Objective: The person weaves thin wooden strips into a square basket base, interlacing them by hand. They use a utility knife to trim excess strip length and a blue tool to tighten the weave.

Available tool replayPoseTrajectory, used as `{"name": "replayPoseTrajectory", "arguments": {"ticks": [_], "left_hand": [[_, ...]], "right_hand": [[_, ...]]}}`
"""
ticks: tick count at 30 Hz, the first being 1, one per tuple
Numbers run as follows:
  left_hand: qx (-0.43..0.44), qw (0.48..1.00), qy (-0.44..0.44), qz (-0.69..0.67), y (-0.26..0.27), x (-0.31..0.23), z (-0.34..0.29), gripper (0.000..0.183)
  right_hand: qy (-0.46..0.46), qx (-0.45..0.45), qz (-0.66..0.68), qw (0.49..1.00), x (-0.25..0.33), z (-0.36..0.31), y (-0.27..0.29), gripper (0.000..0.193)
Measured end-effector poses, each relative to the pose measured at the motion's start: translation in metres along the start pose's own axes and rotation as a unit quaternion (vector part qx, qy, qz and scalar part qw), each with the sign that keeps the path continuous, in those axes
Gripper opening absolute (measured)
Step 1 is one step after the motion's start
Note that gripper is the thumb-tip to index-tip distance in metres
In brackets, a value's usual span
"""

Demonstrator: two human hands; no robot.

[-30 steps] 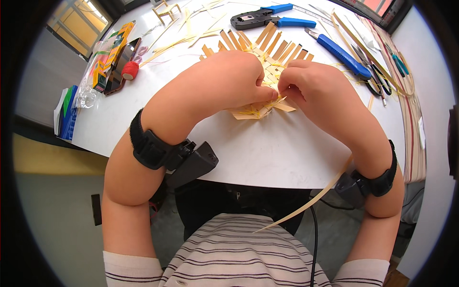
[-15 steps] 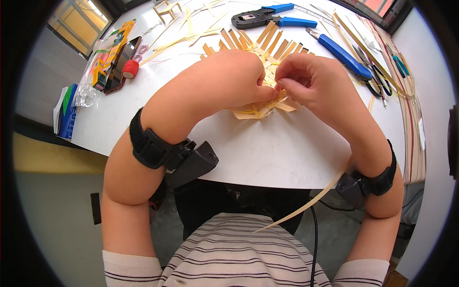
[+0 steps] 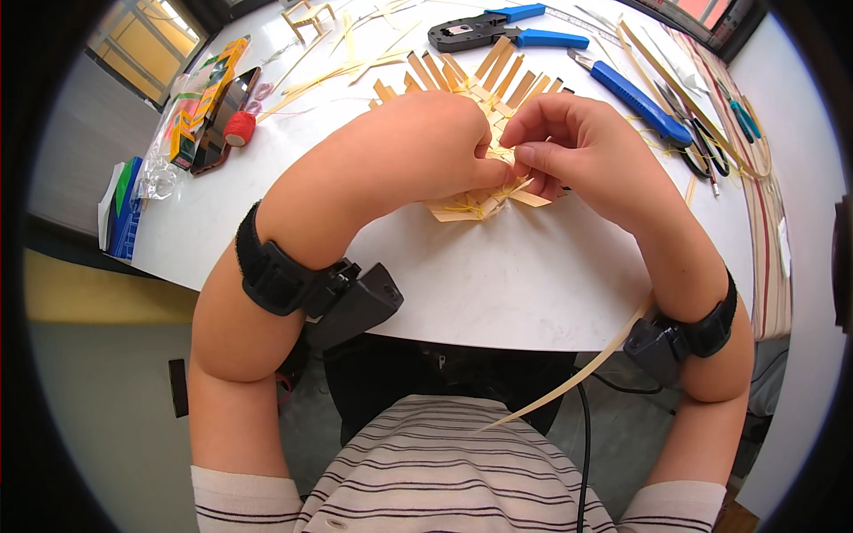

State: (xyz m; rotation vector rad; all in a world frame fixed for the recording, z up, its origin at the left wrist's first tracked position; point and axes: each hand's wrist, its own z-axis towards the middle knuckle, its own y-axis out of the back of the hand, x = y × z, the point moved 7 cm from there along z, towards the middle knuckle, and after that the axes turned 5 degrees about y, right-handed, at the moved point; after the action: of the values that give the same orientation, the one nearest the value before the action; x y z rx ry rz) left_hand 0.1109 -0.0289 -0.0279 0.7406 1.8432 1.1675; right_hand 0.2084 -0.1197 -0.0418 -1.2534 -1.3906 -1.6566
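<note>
A woven piece of bamboo strips (image 3: 460, 212) lies on the table, its loose strip ends fanning out at the far side. My left hand (image 3: 444, 142) bends over its left part, thumb and fingers closed on the weave; the palm hides much of it. At the right near edge, my right hand (image 3: 569, 151) has its thumb close to the left thumb. Its index finger reaches over the weave and the lower fingers curl by the edge, gripping it. Thin yellow strands show in the weave near both hands.
Far side: blue-handled crimping pliers (image 3: 471, 34), a blue utility knife (image 3: 640, 102), loose strips (image 3: 342, 75) and a tiny chair (image 3: 306, 18). Left: a red thread spool (image 3: 239, 129) and phone (image 3: 222, 133). Right: scissors (image 3: 702, 147). A long strip (image 3: 577, 377) hangs off the near edge.
My right hand has gone from a pinch beside the left thumb to a wider hold, its lower fingers dropping to the near right edge. My left hand stays almost where it was.
</note>
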Motion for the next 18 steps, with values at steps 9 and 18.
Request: {"name": "replayPoseTrajectory", "arguments": {"ticks": [9, 18], "left_hand": [[-0.019, 0.997, -0.052, -0.045, 0.019, 0.006, -0.007, 0.037], [-0.090, 0.982, -0.106, -0.129, 0.022, 0.002, 0.001, 0.032]], "right_hand": [[-0.014, -0.004, -0.011, 1.000, 0.000, 0.000, -0.002, 0.012], [-0.007, -0.002, -0.045, 0.999, 0.001, 0.000, -0.003, 0.015]]}}
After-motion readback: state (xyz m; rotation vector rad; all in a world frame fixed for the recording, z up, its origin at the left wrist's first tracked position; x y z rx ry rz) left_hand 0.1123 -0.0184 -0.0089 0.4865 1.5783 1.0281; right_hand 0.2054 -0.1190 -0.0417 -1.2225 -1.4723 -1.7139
